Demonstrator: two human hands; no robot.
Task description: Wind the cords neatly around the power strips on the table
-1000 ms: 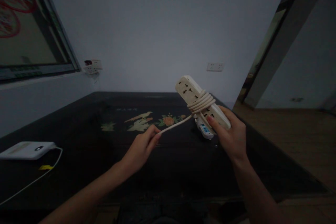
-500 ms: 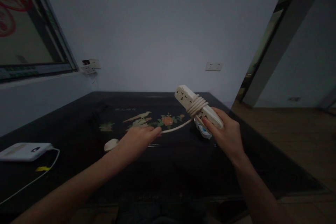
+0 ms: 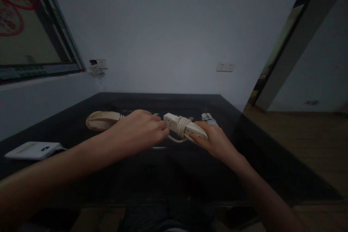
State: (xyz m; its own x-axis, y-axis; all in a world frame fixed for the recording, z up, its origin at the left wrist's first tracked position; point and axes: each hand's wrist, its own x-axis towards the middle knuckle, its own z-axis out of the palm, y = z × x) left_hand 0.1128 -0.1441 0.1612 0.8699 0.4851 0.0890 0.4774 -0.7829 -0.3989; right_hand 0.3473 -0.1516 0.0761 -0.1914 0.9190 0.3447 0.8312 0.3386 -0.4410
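Observation:
My right hand (image 3: 213, 137) is closed round the near end of a white power strip (image 3: 170, 121), which lies tilted across the air above the dark table. Several turns of its off-white cord (image 3: 183, 127) are wound about the strip's middle. A loose stretch of that cord sags from the strip to my left hand (image 3: 144, 127), whose fingers are curled tightly on it beside the strip's far end. Out past the left wrist sticks the cord's large pale plug (image 3: 102, 120). Behind my right hand is a small whitish bundle (image 3: 208, 119), partly covered.
A white power bank (image 3: 34, 151) with a cable lies at the left on the glossy black table (image 3: 152, 185). Wall sockets (image 3: 225, 67) are at the back, with others (image 3: 98, 66) near the window. Wooden floor (image 3: 304, 145) shows at the right.
The power strip in my right hand has moved left and down, nearer my left hand. The cord between the hands has shortened and slackened. The plug has swung up and left.

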